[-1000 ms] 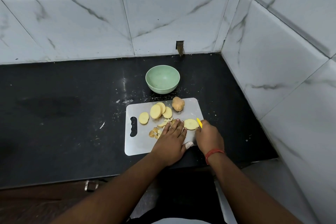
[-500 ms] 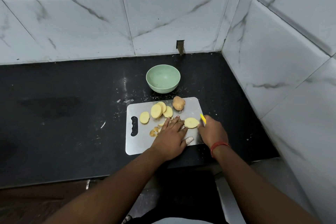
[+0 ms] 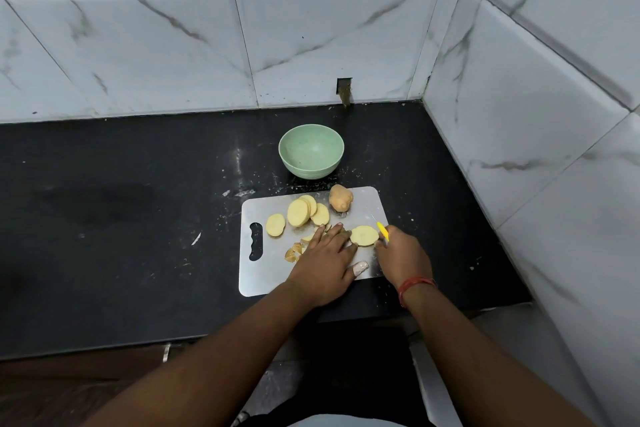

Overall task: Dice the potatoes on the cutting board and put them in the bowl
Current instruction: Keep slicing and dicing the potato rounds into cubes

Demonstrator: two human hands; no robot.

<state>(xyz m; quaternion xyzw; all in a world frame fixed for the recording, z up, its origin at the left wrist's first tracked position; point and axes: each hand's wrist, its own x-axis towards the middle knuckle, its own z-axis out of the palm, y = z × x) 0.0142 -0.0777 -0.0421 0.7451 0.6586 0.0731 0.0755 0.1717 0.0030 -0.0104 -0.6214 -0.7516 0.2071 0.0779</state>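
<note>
Potato slices five, whole potato one, bowl one

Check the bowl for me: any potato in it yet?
No, the green bowl shows only its bare inside, while the slices and the whole potato lie on the board.

Black countertop, white specks scattered; marble-veined wall tiles far and right; small wall notch far.

We count one green bowl, one cutting board, one whole unpeeled potato, five round potato slices (smaller pieces partly hidden under a hand), and one yellow-handled knife.
</note>
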